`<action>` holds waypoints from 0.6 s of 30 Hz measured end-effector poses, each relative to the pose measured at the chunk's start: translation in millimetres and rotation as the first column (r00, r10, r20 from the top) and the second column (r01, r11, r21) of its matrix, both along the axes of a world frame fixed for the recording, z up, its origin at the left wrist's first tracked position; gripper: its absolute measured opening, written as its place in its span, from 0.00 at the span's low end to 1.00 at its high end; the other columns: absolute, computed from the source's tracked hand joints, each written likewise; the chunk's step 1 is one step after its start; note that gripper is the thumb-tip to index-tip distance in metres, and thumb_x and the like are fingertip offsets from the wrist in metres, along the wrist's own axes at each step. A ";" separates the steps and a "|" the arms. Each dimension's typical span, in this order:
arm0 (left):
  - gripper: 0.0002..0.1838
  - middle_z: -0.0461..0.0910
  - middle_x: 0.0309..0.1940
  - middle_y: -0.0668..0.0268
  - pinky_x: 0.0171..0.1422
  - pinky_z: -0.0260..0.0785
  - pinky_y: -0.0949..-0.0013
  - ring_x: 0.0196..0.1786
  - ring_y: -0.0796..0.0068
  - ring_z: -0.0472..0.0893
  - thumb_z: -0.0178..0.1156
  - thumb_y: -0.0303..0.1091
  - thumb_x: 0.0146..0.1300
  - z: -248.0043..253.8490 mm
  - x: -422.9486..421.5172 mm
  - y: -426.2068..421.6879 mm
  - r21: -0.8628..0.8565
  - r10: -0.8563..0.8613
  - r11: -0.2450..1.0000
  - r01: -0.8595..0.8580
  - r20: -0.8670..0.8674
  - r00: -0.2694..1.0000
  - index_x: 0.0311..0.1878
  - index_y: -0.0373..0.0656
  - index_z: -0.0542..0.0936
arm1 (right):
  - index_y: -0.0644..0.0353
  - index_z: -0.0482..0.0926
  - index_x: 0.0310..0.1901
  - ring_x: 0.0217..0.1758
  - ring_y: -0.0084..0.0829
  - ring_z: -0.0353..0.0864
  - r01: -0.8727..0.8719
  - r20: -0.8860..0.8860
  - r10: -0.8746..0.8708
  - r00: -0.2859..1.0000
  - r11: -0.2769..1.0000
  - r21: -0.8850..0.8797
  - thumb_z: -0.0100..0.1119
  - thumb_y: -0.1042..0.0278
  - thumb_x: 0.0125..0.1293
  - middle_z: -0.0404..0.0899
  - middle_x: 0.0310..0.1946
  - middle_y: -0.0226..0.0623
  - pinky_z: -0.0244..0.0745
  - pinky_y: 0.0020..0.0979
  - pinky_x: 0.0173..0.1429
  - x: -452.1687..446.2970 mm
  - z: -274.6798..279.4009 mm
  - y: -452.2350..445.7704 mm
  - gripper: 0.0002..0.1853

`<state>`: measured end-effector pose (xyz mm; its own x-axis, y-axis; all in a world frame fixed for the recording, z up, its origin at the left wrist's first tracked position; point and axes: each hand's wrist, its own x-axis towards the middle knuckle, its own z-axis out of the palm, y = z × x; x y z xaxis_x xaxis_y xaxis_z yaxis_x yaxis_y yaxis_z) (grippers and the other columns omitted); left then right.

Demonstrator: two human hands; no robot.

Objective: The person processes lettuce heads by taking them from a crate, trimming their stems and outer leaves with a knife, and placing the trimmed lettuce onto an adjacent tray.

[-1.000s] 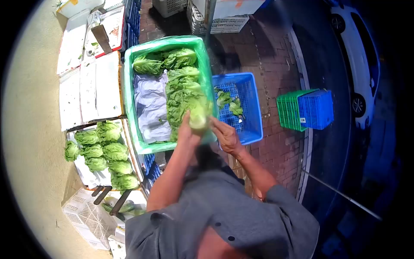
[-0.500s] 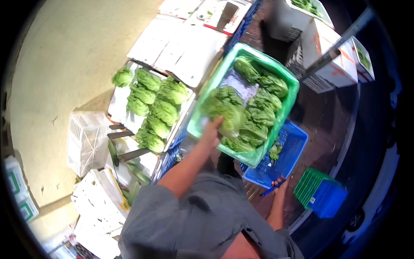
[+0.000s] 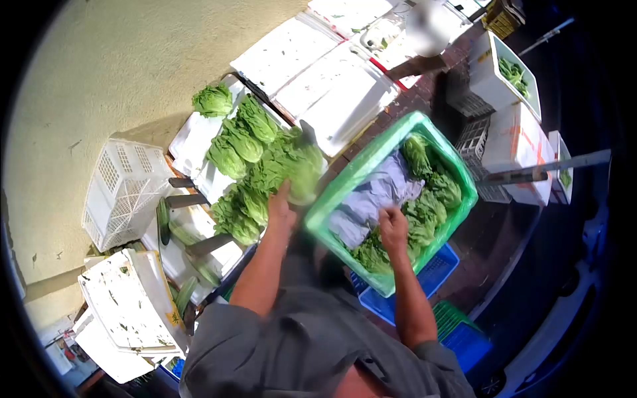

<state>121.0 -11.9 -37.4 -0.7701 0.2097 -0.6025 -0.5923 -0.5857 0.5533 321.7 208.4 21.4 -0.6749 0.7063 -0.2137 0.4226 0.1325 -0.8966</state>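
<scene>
My left hand grips a lettuce head, slightly blurred, at the right edge of the lettuce heads laid out on a white foam board. To the right stands a box lined with green plastic, holding more lettuce heads and crumpled greyish-purple paper. Over this box my right hand is closed, near the paper and the lettuce. What its fingers hold, if anything, is hidden.
White foam lids lie beyond the lettuce. At left are a white plastic crate, some long green gourds and a stained foam box. A blue crate sits below the lined box; foam boxes and a metal pole are at right.
My left hand has carried the lettuce from over the lined box leftward to the laid-out heads. My right hand, earlier low by the blue crate with a slim blue tool, has risen over the box.
</scene>
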 end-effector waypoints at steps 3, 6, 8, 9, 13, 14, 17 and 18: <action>0.26 0.80 0.56 0.62 0.60 0.76 0.52 0.56 0.60 0.81 0.70 0.29 0.61 -10.8 -23.6 5.7 0.079 0.013 0.997 -0.002 -0.140 0.990 0.62 0.42 0.74 | 0.66 0.80 0.41 0.28 0.31 0.77 -0.194 -0.041 0.199 0.979 0.975 0.106 0.60 0.67 0.67 0.79 0.27 0.44 0.72 0.32 0.36 -130.2 4.6 -1.8 0.10; 0.27 0.80 0.54 0.62 0.61 0.75 0.55 0.56 0.63 0.81 0.71 0.27 0.59 -19.0 -46.6 17.3 0.034 0.072 0.997 -0.070 -0.063 0.995 0.61 0.41 0.74 | 0.65 0.82 0.44 0.31 0.40 0.80 -0.298 -0.018 0.323 0.946 0.890 0.345 0.62 0.64 0.65 0.81 0.29 0.45 0.74 0.38 0.38 -228.7 -9.3 -3.9 0.12; 0.27 0.80 0.54 0.62 0.61 0.75 0.58 0.55 0.64 0.80 0.70 0.26 0.59 -40.4 -55.2 20.8 -0.047 0.063 0.996 -0.070 -0.129 0.990 0.62 0.41 0.73 | 0.63 0.82 0.43 0.34 0.51 0.81 -0.404 0.107 0.396 0.912 0.819 0.407 0.61 0.60 0.64 0.81 0.31 0.49 0.75 0.44 0.40 -269.8 -14.7 -7.9 0.14; 0.27 0.80 0.54 0.62 0.60 0.75 0.59 0.55 0.65 0.80 0.70 0.26 0.60 -74.6 -56.3 21.5 -0.116 0.026 0.992 -0.055 -0.241 0.970 0.62 0.40 0.73 | 0.63 0.82 0.43 0.35 0.53 0.80 -0.454 0.198 0.408 0.891 0.802 0.388 0.61 0.59 0.64 0.81 0.31 0.50 0.74 0.46 0.41 -286.3 -24.7 -9.3 0.15; 0.27 0.80 0.54 0.62 0.58 0.74 0.63 0.54 0.67 0.80 0.69 0.26 0.60 -78.4 -66.0 38.9 -0.111 0.011 0.993 -0.026 -0.138 0.990 0.62 0.39 0.72 | 0.62 0.81 0.39 0.38 0.57 0.80 -0.567 0.471 0.391 0.791 0.757 0.323 0.60 0.55 0.64 0.81 0.30 0.52 0.74 0.51 0.43 -313.2 -47.1 -14.6 0.16; 0.24 0.80 0.53 0.63 0.58 0.73 0.64 0.53 0.69 0.80 0.67 0.27 0.62 -98.1 -62.7 39.3 -0.186 -0.053 0.982 0.028 -0.131 0.990 0.61 0.38 0.74 | 0.62 0.81 0.35 0.37 0.56 0.81 -0.568 0.456 0.387 0.801 0.731 0.378 0.60 0.55 0.65 0.81 0.28 0.52 0.74 0.50 0.42 -311.2 -68.2 -11.8 0.15; 0.21 0.81 0.51 0.63 0.58 0.72 0.65 0.52 0.69 0.80 0.66 0.29 0.64 -132.6 -57.8 43.6 -0.462 -0.183 0.880 0.110 -0.115 0.976 0.59 0.37 0.75 | 0.62 0.80 0.32 0.35 0.56 0.80 -0.581 0.440 0.410 0.799 0.716 0.388 0.59 0.55 0.65 0.80 0.26 0.51 0.73 0.50 0.40 -307.4 -61.5 -10.9 0.16; 0.21 0.81 0.50 0.63 0.58 0.72 0.65 0.51 0.69 0.80 0.65 0.30 0.64 -115.2 -61.4 45.9 -0.493 -0.215 0.861 0.125 -0.129 0.968 0.59 0.36 0.76 | 0.62 0.79 0.32 0.34 0.56 0.80 -0.563 0.413 0.404 0.816 0.715 0.414 0.60 0.56 0.65 0.79 0.26 0.51 0.73 0.50 0.39 -305.0 -60.7 -10.0 0.15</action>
<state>59.6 34.1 -152.6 -0.8502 0.0680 -0.5221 -0.5264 -0.1215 0.8415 16.7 198.4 -39.3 -0.9212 0.3546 -0.1599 0.3855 0.7771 -0.4975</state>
